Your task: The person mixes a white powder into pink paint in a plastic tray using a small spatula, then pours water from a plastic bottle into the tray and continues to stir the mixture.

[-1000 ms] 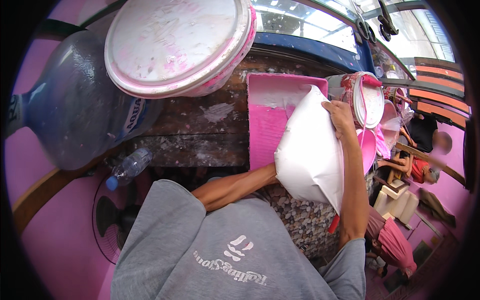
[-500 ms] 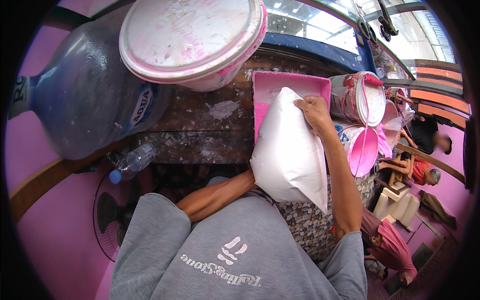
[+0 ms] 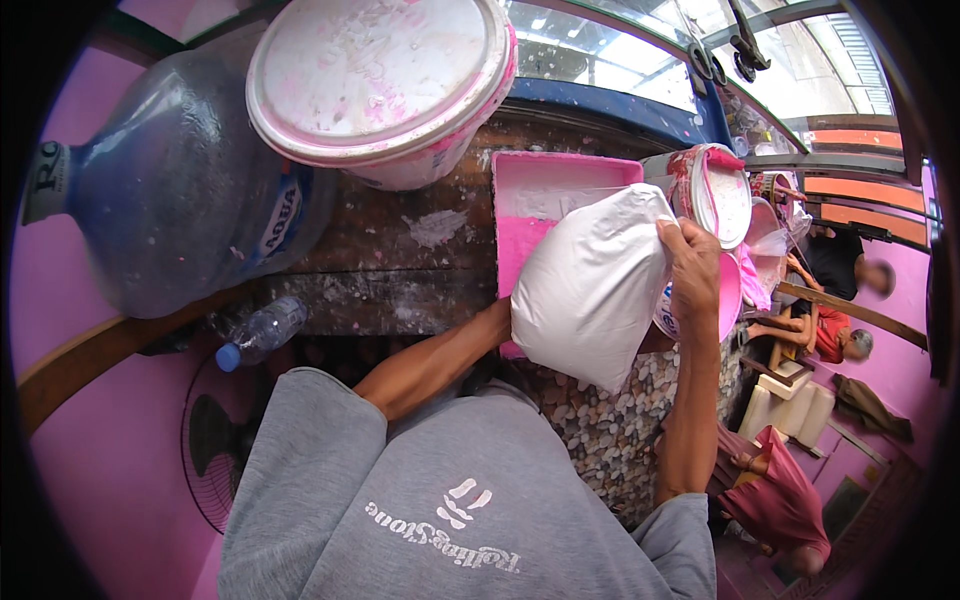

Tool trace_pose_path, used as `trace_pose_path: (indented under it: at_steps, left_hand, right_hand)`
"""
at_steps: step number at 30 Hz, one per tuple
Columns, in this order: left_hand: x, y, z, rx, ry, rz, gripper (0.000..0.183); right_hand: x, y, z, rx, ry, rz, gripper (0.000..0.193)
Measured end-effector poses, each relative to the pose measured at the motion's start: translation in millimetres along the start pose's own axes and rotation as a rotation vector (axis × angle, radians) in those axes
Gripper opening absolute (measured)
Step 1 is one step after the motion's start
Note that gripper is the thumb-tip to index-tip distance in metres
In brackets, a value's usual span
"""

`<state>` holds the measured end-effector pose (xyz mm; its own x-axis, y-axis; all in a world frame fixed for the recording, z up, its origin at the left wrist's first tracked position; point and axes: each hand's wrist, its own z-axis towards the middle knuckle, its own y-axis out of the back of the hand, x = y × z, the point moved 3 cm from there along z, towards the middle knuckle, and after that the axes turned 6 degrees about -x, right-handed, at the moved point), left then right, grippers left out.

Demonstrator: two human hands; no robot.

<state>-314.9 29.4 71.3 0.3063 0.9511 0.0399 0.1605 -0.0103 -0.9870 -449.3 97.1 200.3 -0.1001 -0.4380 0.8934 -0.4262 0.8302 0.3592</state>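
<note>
A full, plump white plastic bag (image 3: 590,290) hangs in front of me, over the near right part of a square pink tub (image 3: 497,225). My right hand (image 3: 695,262) is closed on the bag's upper right corner, thumb and fingers pinching the plastic. From the left my left forearm (image 3: 440,362) reaches to the bag's lower left side. The bag hides that hand's fingers, so their grip does not show. Some whitish stuff shows inside the tub behind the bag.
A lidded white bucket (image 3: 380,80) smeared pink stands far left on the stained wooden table (image 3: 400,255). Beside it lies a large blue water jug (image 3: 190,190), with a small bottle (image 3: 265,332) nearer. Paint-stained pails (image 3: 728,205) stand right. A fan (image 3: 208,440) is low left; people are far right.
The bag has turned and tipped over to the right, its top corner shifting from the tub's middle toward the pails. My right hand has moved right and slightly nearer with it.
</note>
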Motion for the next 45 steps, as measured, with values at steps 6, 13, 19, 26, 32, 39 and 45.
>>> trace_pose_path:
  at_steps: [6, 13, 19, 26, 32, 39, 45]
  left_hand:
    - [-15, -2, 12, 0.018, -0.014, 0.008, 0.105]
    - [-12, 12, 7, -0.068, -0.086, 0.110, 0.106]
    - [-27, -17, -59, -0.226, -0.171, -0.080, 0.095]
    - [-76, 24, -163, -0.103, -0.300, -0.331, 0.095]
    - [-104, 50, -241, -0.735, -0.788, 0.606, 0.076]
    - [-104, 94, -254, -0.758, -1.007, -0.139, 0.057]
    - [-138, 120, -253, -0.691, -1.090, 0.069, 0.043]
  right_hand:
    - [38, 27, -52, -0.100, 0.118, 0.135, 0.023]
    - [73, 30, -101, -0.071, 0.176, 0.071, 0.019]
    - [98, 3, -131, 0.110, 0.345, 0.019, 0.014]
    - [108, -81, -154, 0.331, 0.431, 0.016, 0.015]
    - [77, -177, -150, 0.280, 0.434, 0.077, 0.024]
    - [35, -255, -136, 0.152, 0.373, 0.029, 0.025]
    - [42, -274, -123, 0.024, 0.451, 0.089, 0.026]
